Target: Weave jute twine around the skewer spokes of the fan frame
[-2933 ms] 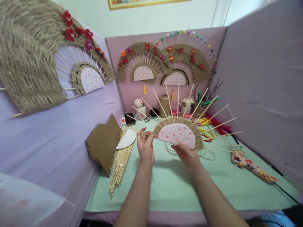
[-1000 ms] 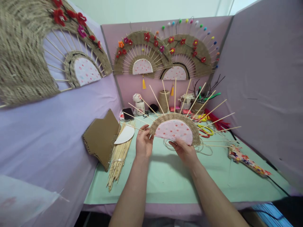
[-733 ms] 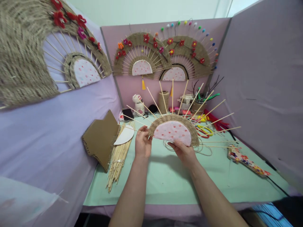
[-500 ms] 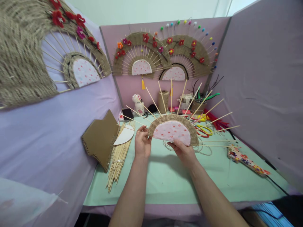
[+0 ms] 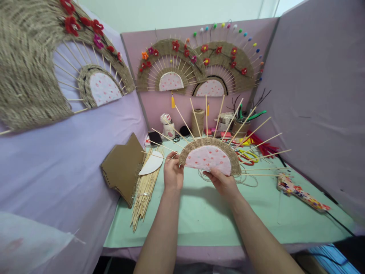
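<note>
I hold up a half-made fan [image 5: 209, 158]: a pink spotted half-disc rimmed with woven brown twine, with several thin bamboo sticks fanning out above it. My right hand [image 5: 221, 182] grips the flat lower edge of the half-disc from below. At the fan's left end, the closed fingers of my left hand [image 5: 173, 171] pinch the twine beside the lowest left sticks. Loose twine [image 5: 248, 179] trails from the fan onto the green table [image 5: 199, 220].
A bundle of bamboo sticks [image 5: 144, 190], a white paper half-disc [image 5: 151, 167] and folded cardboard [image 5: 122, 171] lie to the left. A twine spool [image 5: 197, 121], a tool cup [image 5: 241, 127], scissors [image 5: 248, 156] and a patterned tool [image 5: 302, 192] stand around. Finished fans [image 5: 196, 66] hang on the purple walls.
The fan and both hands stay nearly still. My left fingers have shifted slightly along the fan's left edge, and the view has wobbled a little.
</note>
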The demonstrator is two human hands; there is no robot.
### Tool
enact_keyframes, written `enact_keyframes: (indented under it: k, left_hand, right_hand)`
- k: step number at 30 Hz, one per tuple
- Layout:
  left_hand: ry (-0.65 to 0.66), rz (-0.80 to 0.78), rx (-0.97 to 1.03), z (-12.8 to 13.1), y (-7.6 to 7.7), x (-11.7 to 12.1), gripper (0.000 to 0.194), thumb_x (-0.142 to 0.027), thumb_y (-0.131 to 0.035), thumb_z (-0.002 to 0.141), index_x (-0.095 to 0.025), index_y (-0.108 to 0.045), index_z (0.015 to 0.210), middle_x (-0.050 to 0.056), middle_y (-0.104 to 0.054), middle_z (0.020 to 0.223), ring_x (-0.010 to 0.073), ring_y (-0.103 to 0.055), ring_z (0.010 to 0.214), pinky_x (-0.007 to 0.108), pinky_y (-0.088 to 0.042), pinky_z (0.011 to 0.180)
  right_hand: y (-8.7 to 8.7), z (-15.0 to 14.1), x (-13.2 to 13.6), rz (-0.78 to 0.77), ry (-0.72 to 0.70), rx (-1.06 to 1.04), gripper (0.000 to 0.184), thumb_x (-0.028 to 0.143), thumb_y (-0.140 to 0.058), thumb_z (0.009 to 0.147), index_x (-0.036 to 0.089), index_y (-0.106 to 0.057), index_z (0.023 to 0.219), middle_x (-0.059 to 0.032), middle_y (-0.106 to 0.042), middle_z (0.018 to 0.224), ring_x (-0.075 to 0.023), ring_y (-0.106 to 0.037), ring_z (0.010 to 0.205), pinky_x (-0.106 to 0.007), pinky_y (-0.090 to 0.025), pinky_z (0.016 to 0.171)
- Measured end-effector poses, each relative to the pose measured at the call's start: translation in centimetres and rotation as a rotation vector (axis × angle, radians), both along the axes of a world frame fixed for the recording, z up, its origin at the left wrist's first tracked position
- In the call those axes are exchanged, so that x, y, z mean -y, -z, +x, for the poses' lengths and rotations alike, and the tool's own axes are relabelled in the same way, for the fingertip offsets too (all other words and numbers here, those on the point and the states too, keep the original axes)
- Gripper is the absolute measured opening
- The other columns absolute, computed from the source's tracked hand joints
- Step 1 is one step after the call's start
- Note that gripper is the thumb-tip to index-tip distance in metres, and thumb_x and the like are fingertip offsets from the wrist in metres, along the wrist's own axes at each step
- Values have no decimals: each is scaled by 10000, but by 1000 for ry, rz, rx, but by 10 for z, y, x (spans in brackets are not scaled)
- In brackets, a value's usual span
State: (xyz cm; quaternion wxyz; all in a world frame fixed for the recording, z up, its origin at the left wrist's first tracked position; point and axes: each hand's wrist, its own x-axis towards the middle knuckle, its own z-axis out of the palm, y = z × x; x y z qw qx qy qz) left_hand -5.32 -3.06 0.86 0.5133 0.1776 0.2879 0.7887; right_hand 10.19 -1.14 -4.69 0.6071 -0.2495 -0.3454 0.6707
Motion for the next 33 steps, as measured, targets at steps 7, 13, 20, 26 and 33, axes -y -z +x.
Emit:
enact_keyframes:
  k: [7, 13, 20, 26, 33]
  left_hand:
    - [1, -7, -43, -3, 4, -3, 307, -89, -569, 504, -184, -550, 795, -36, -535, 691, 87, -496, 611, 232, -355, 590]
    - [-32, 4, -52, -3, 4, -4, 302, -145, -624, 547, -182, -554, 838, -34, -536, 659, 94, -504, 596, 232, -363, 586]
    - [1, 31, -10, -1, 1, 0, 326, -371, -591, 703, -219, -542, 987, 12, -601, 818, 135, -576, 743, 274, -417, 692]
    - [-49, -14, -105, 2, 5, 0, 390, -138, -613, 595, -220, -544, 970, -25, -578, 820, 83, -552, 725, 240, -398, 739]
    - [-69, -17, -93, 1, 4, -1, 399, -128, -634, 578, -208, -544, 958, -34, -561, 776, 71, -532, 682, 229, -399, 714]
  right_hand:
    - [-4, -1, 4, -11, -4, 28, 384, 253, -821, 585, 243, -687, 945, -15, -720, 969, -231, -643, 937, -390, -567, 797]
    - [-3, -3, 4, -22, -35, 19, 368, 256, -819, 586, 238, -690, 929, -15, -723, 924, -220, -653, 896, -373, -576, 777]
    - [-5, -1, 1, -29, 26, -50, 462, 229, -809, 585, 281, -657, 1018, 6, -721, 919, -191, -658, 856, -331, -587, 737]
    - [-8, 1, 2, -22, 63, -58, 355, 223, -797, 602, 271, -674, 932, 20, -716, 924, -182, -652, 870, -319, -584, 749]
    - [-9, 1, 3, -24, 81, -32, 373, 238, -806, 594, 253, -676, 944, -2, -712, 934, -206, -652, 885, -350, -590, 743]
